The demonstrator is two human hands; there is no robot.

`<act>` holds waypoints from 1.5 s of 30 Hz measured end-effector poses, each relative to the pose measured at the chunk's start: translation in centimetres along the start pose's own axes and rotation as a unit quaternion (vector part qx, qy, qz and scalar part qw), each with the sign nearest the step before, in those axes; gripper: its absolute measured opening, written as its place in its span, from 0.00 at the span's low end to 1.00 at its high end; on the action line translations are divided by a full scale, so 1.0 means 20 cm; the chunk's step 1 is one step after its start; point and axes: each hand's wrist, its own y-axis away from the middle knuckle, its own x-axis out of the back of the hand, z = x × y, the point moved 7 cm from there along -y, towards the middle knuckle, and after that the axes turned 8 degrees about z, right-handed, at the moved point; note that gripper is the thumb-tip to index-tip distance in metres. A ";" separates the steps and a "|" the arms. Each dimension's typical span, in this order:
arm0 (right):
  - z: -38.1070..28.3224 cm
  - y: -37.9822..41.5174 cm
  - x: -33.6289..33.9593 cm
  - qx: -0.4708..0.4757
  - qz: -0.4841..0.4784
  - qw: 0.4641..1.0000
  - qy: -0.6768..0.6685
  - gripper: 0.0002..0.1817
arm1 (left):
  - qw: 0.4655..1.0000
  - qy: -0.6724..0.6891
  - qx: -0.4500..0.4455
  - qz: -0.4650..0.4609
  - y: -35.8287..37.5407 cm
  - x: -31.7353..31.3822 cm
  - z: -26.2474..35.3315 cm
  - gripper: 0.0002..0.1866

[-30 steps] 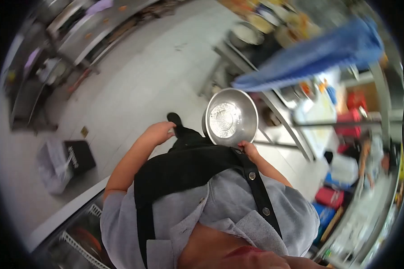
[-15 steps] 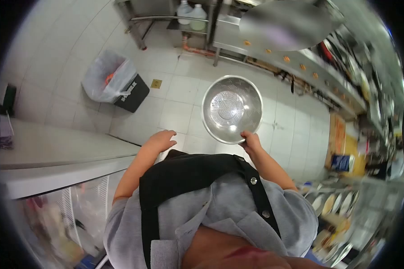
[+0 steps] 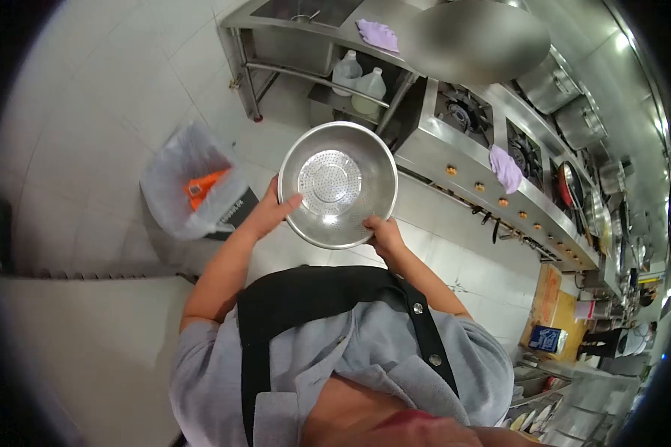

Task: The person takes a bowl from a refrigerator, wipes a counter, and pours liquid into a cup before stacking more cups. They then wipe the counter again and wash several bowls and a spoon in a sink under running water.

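Note:
A round stainless steel colander (image 3: 331,183) with a perforated bottom is held out in front of my chest, its open side facing up. My left hand (image 3: 274,211) grips its rim at the lower left, thumb over the edge and fingers hidden behind. On the lower right of the rim, my right hand (image 3: 385,234) has its thumb inside and its other fingers underneath. Inside the colander I see only bare shiny metal.
To the left stands a bin (image 3: 173,182) lined with a clear bag, holding something orange. A steel counter (image 3: 276,41) with jugs (image 3: 368,93) on its lower shelf lies ahead. Gas stoves (image 3: 462,115) run along the right. A person (image 3: 625,341) is at the far right.
My left hand has moved from free air onto the colander's rim. The colander has shifted left. The view has turned, bringing the counter and stoves nearer, and the fridge door on the left looks closed.

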 end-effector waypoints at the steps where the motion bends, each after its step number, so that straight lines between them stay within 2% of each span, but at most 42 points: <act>1: -0.05 -0.08 -0.04 0.022 0.022 0.999 -0.018 0.23 | 0.999 0.016 -0.002 0.029 -0.09 0.04 -0.01 0.39; 3: -0.20 -0.19 -0.11 0.049 0.023 0.998 -0.012 0.23 | 0.995 0.049 -0.006 0.086 -0.30 0.13 -0.11 0.37; 6: -0.40 -0.34 -0.19 0.064 0.025 0.997 0.024 0.21 | 0.987 0.102 0.120 0.021 -0.56 0.17 -0.23 0.30; 8: -0.54 -0.50 -0.25 0.082 0.019 0.994 0.075 0.20 | 0.986 0.098 0.121 0.057 -0.71 0.21 -0.09 0.25; 9: -0.62 -0.60 -0.30 0.098 -0.007 0.991 0.087 0.21 | 0.985 0.083 0.131 0.075 -0.78 0.24 0.00 0.24; 11: -0.78 -0.80 -0.41 0.128 -0.063 0.983 0.113 0.22 | 0.978 0.153 0.060 0.129 -1.00 0.31 0.03 0.19; 13: -1.04 -0.96 -0.55 0.143 -0.096 0.978 0.115 0.26 | 0.970 0.121 0.113 0.176 -1.19 0.46 0.13 0.16; 15: -1.27 -1.11 -0.69 0.147 -0.160 0.972 0.092 0.31 | 0.950 0.179 0.114 0.229 -1.36 0.55 0.24 0.09; 17: -1.54 -1.33 -0.81 0.162 -0.252 0.952 0.063 0.37 | 0.928 0.225 0.109 0.278 -1.57 0.71 0.32 0.16; 18: -1.75 -1.34 -0.82 0.244 -0.175 0.946 0.120 0.34 | 0.913 0.249 0.110 0.303 -1.64 0.81 0.33 0.21; 20: -2.04 -1.60 -0.83 0.412 -0.074 0.875 0.242 0.28 | 0.903 0.283 0.082 0.312 -1.84 1.03 0.36 0.21; 21: -2.15 -1.72 -0.83 0.394 -0.023 0.879 0.268 0.28 | 0.898 0.300 0.067 0.315 -1.95 1.12 0.38 0.21; 22: -2.28 -1.82 -0.82 0.495 0.042 0.807 0.319 0.27 | 0.903 0.283 0.041 0.321 -2.04 1.16 0.44 0.22; 23: -2.37 -1.97 -0.80 0.481 0.059 0.812 0.326 0.29 | 0.907 0.266 0.014 0.326 -2.14 1.21 0.54 0.22; 24: -2.41 -2.12 -0.77 0.459 0.142 0.779 0.404 0.31 | 0.911 0.249 -0.013 0.329 -2.23 1.26 0.62 0.22; 26: -2.40 -2.40 -0.73 0.392 0.304 0.677 0.543 0.33 | 0.914 0.237 0.002 0.328 -2.48 1.34 0.67 0.23; 27: -2.30 -2.51 -0.76 0.295 0.274 0.697 0.594 0.35 | 0.917 0.230 0.011 0.326 -2.60 1.38 0.67 0.23; 30: -2.22 -2.44 -0.96 0.286 0.276 0.629 0.668 0.34 | 0.949 0.194 0.011 0.248 -3.07 1.40 0.69 0.25; 33: -2.14 -2.43 -0.98 0.320 0.247 0.638 0.656 0.33 | 0.975 0.157 0.048 0.148 -3.60 1.39 0.61 0.28; 36: -2.15 -2.40 -0.86 0.216 0.344 0.651 0.642 0.31 | 0.978 0.153 0.121 0.077 -4.13 1.35 0.42 0.34; 38: -2.16 -2.38 -0.78 0.141 0.440 0.625 0.630 0.30 | 0.978 0.117 0.158 0.068 -4.27 1.23 0.52 0.35; 40: -2.19 -2.36 -0.75 0.097 0.506 0.620 0.591 0.31 | 0.970 0.111 0.205 0.065 -4.50 1.17 0.37 0.34; 43: -2.22 -2.38 -0.78 0.051 0.529 0.609 0.588 0.31 | 0.968 0.093 0.234 0.008 -4.76 1.06 0.15 0.34; 45: -2.21 -2.39 -0.77 0.040 0.524 0.605 0.598 0.31 | 0.958 0.092 0.272 0.011 -4.91 0.99 -0.02 0.35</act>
